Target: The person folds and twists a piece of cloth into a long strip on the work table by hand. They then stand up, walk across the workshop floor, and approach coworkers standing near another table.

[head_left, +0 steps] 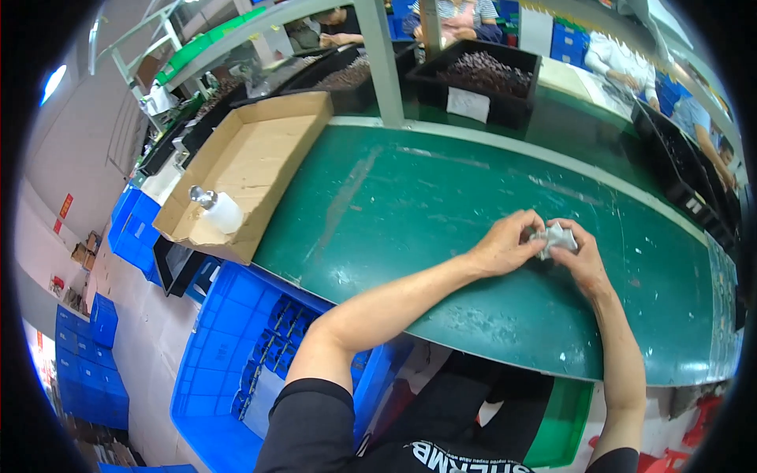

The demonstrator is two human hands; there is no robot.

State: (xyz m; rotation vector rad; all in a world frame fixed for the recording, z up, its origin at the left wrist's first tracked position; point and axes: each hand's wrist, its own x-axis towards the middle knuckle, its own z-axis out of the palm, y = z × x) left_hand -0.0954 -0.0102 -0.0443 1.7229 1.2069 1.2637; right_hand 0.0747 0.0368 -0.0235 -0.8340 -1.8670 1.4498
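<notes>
Both hands meet over the right half of the green tabletop (410,205). Between them is a small, crumpled, pale grey cloth (560,238). My left hand (511,243) comes in from the left, its thumb and fingertips pinched together at the cloth's left side. My right hand (582,256) grips the same cloth from the right, fingers curled over its top and thumb below. Anything wrapped inside the cloth is hidden by the fingers.
A shallow cardboard tray (264,150) at the left holds a white pump bottle (223,213). Below it stands a blue crate (206,370) with dark parts in rows. Black bins (505,108) of small parts line the far side, behind a metal post (380,63). Several people sit beyond.
</notes>
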